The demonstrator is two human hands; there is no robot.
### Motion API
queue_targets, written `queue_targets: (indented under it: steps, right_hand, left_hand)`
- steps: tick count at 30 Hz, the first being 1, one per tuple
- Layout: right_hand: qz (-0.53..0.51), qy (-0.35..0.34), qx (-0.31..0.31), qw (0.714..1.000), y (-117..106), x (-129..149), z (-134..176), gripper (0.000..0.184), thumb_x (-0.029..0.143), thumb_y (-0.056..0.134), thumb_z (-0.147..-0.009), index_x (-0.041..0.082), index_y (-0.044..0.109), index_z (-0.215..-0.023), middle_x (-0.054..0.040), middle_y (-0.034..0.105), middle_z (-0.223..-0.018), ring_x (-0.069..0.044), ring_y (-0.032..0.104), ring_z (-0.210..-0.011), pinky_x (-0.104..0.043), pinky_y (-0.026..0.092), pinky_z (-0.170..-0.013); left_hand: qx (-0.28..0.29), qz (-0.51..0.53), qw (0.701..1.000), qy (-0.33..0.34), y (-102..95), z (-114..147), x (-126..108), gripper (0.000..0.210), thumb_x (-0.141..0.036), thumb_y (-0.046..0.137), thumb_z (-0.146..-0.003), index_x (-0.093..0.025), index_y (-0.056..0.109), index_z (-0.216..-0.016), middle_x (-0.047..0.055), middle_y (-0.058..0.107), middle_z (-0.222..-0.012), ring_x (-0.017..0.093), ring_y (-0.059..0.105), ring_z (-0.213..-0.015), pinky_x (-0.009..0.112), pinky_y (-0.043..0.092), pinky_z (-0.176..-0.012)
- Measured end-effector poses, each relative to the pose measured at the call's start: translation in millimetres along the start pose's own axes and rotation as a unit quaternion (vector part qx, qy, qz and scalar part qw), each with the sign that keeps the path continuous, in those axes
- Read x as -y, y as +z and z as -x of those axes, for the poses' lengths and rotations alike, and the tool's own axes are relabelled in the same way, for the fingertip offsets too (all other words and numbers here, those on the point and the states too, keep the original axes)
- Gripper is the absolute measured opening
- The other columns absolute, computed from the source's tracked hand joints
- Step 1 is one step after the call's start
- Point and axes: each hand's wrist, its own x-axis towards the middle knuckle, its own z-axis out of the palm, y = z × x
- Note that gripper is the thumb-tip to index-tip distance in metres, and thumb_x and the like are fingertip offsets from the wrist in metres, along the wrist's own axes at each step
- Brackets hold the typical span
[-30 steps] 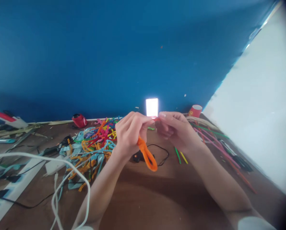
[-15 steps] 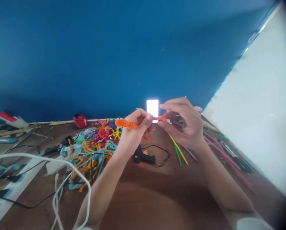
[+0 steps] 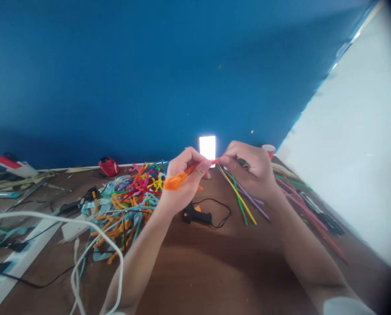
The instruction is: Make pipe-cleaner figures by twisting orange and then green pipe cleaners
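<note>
Two hands (image 3: 189, 188) (image 3: 256, 168) pinch orange strip (image 3: 176, 181); room between forearms (image 3: 146, 258) (image 3: 302, 245), wall (image 3: 143, 87) edging tabletop (image 3: 208, 271).

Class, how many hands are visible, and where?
2: the left hand near the middle, holding the orange fuzzy piece; the right hand to its right, pinching that piece too.

The left hand (image 3: 184, 191) and right hand (image 3: 256, 168) are bare and slim, as are the left forearm (image 3: 149, 253) and right forearm (image 3: 303, 249); a pale, greyish-white right sleeve (image 3: 341, 305) ends in a rounded edge near the elbow, while the left sleeve (image 3: 119, 313) shows just a thin pale sliver, its cut too little visible to tell
</note>
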Motion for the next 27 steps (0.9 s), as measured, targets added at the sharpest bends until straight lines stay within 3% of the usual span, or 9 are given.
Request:
queue_targets:
  steps: [2, 3, 6, 8, 10, 14, 18, 23, 27]
  right_hand:
    - [-0.064, 0.074, -0.006, 0.995, 5, 3, 1, 0.026, 0.028, 0.063, -0.094, 0.018, 0.058, -0.070, 0.0029, 0.049, -0.064, -0.010, 0.041, -0.060, -0.028, 0.030, -0.056]
    - [-0.114, 0.119, -0.011, 0.986, 8, 5, 1, 0.030, 0.030, 0.062, -0.095, 0.018, 0.056, -0.068, 0.0034, 0.046, -0.063, -0.009, 0.038, -0.058, -0.028, 0.028, -0.055]
    - [-0.297, 0.256, -0.017, 0.920, 17, 10, 2, 0.034, 0.033, 0.062, -0.095, 0.019, 0.054, -0.065, 0.0054, 0.039, -0.056, -0.009, 0.031, -0.053, -0.027, 0.023, -0.051]
    - [-0.373, 0.308, -0.018, 0.875, 21, 11, 2, 0.033, 0.033, 0.065, -0.093, 0.019, 0.055, -0.064, 0.0060, 0.039, -0.054, -0.008, 0.029, -0.050, -0.027, 0.022, -0.050]
    - [-0.385, 0.315, -0.025, 0.867, 22, 11, 2, 0.031, 0.033, 0.067, -0.092, 0.018, 0.058, -0.066, 0.0055, 0.043, -0.055, -0.007, 0.031, -0.051, -0.026, 0.023, -0.051]
    - [-0.343, 0.286, -0.033, 0.894, 21, 14, 2, 0.028, 0.035, 0.067, -0.092, 0.018, 0.061, -0.070, 0.0048, 0.045, -0.057, -0.008, 0.037, -0.054, -0.026, 0.026, -0.053]
    - [-0.276, 0.253, -0.020, 0.927, 19, 19, 2, 0.027, 0.037, 0.063, -0.094, 0.019, 0.062, -0.074, 0.0038, 0.048, -0.063, -0.009, 0.041, -0.057, -0.024, 0.031, -0.053]
    - [-0.090, 0.086, -0.026, 0.992, 10, 21, -1, 0.010, 0.029, 0.066, -0.092, 0.022, 0.070, -0.099, -0.0021, 0.067, -0.090, -0.013, 0.059, -0.075, -0.027, 0.045, -0.064]
    - [0.018, -0.048, -0.011, 0.999, 3, 19, -1, 0.017, 0.020, 0.070, -0.089, 0.024, 0.071, -0.105, -0.0045, 0.070, -0.095, -0.017, 0.065, -0.086, -0.031, 0.051, -0.073]
  left_hand:
    - [-0.047, -0.108, 0.986, 0.115, 1.4, 1, 5, 0.015, -0.028, 0.064, -0.093, -0.019, 0.060, -0.081, 0.000, 0.066, -0.070, 0.011, 0.059, -0.061, 0.023, 0.044, -0.058]
    - [-0.068, -0.175, 0.965, 0.184, 1.6, 1, 8, 0.011, -0.023, 0.064, -0.092, -0.019, 0.061, -0.082, 0.000, 0.067, -0.071, 0.012, 0.060, -0.064, 0.024, 0.044, -0.060]
    - [-0.100, -0.337, 0.872, 0.340, -0.1, 1, 15, 0.009, -0.012, 0.061, -0.090, -0.019, 0.061, -0.086, 0.001, 0.070, -0.076, 0.015, 0.063, -0.075, 0.026, 0.047, -0.068]
    - [-0.103, -0.373, 0.845, 0.368, -1.5, 0, 17, 0.009, -0.010, 0.061, -0.089, -0.019, 0.060, -0.089, 0.002, 0.071, -0.077, 0.016, 0.064, -0.077, 0.027, 0.048, -0.070]
    - [-0.103, -0.363, 0.857, 0.351, -1.4, -1, 17, 0.007, -0.012, 0.063, -0.089, -0.019, 0.061, -0.092, 0.003, 0.071, -0.080, 0.016, 0.064, -0.078, 0.027, 0.049, -0.070]
    - [-0.060, -0.281, 0.921, 0.265, 3.2, -2, 13, 0.013, -0.017, 0.060, -0.094, -0.019, 0.065, -0.105, 0.004, 0.075, -0.092, 0.015, 0.066, -0.081, 0.026, 0.050, -0.073]
    - [-0.075, -0.182, 0.963, 0.186, 4.4, 0, 7, 0.007, -0.022, 0.063, -0.092, -0.019, 0.070, -0.092, 0.001, 0.073, -0.081, 0.011, 0.063, -0.068, 0.023, 0.048, -0.064]
    - [-0.039, 0.015, 0.999, -0.014, -1.1, 1, -1, 0.019, -0.034, 0.065, -0.091, -0.017, 0.068, -0.081, 0.000, 0.065, -0.064, 0.010, 0.060, -0.056, 0.020, 0.049, -0.054]
    - [0.003, 0.123, 0.988, -0.095, -2.2, 1, -2, 0.023, -0.035, 0.070, -0.088, -0.017, 0.067, -0.074, -0.002, 0.059, -0.057, 0.007, 0.053, -0.049, 0.017, 0.045, -0.046]
